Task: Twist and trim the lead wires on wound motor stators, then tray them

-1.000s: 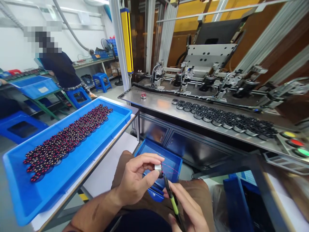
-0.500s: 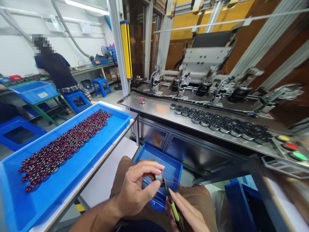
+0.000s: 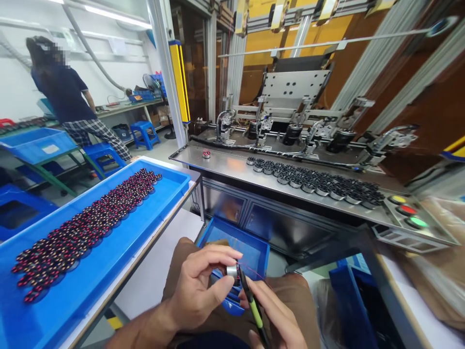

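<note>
My left hand (image 3: 201, 281) is closed on a small motor stator (image 3: 231, 271), a silvery ring with dark ends, pinched between thumb and fingers. Thin red wires trail from its right side. In my right hand (image 3: 276, 310) is a pair of cutting pliers (image 3: 254, 305) with black and lime-green handles. Their dark jaws touch or nearly touch the stator's wired side; whether they are closed on a wire I cannot tell. Both hands are above my lap, over a blue bin (image 3: 259, 252) on the floor.
To my left, a blue tray (image 3: 160, 215) holds rows of wound stators (image 3: 90, 218). Ahead, dark-ended stators (image 3: 308, 177) and one red-wound stator (image 3: 206, 154) stand on the machine's metal ledge (image 3: 232, 167). Coloured buttons (image 3: 406, 210) are at right. A person (image 3: 65, 92) stands at far left.
The view has shifted slightly right. My hands keep hold of the stator and the pliers, which remain against or close to its wired side. The person at far left has risen from the stool.
</note>
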The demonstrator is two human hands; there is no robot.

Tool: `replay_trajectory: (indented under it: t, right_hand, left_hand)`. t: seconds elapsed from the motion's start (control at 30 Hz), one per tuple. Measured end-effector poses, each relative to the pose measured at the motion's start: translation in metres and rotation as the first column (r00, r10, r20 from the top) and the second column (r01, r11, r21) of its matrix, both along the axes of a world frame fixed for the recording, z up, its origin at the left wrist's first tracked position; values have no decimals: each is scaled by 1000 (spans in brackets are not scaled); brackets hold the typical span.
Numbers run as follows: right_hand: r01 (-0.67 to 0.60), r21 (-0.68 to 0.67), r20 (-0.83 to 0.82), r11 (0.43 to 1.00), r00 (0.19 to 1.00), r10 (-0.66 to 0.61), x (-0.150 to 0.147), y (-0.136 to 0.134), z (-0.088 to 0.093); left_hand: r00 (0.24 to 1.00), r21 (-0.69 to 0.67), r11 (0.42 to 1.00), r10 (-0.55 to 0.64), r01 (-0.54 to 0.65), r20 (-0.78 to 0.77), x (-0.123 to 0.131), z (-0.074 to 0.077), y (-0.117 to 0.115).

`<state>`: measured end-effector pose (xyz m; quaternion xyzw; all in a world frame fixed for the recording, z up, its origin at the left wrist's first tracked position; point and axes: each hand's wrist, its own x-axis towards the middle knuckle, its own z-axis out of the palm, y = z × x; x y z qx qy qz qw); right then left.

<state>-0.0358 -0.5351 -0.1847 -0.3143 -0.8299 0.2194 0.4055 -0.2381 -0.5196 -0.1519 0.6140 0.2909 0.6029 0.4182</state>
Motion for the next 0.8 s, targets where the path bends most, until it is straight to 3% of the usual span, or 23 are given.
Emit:
replay_trajectory:
  t: [0.23, 0.37, 0.5, 0.6, 0.8]
  right_hand:
    - [132, 120, -6, 984, 991, -132, 2, -5, -15]
    - [197, -82, -15, 977, 980, -198, 7, -4, -22]
    - [109, -194, -67, 975, 990, -124, 12, -4, -23]
    - [92, -124, -68, 988, 993, -101, 14, -5, -22]
    - [70, 8, -21, 997, 997, -70, 7, -4, -16]
  left_hand:
    - [1000, -32, 999, 11, -10, 11, 2, 0, -2]
    - [977, -209, 977, 0, 46, 215, 5, -3, 0]
    - [928, -430, 883, -19, 191, 373, 7, -3, 6]
    - [932, -518, 835, 18, 185, 362, 8, -2, 8]
    - [914, -526, 815, -10, 242, 405, 8, 1, 7]
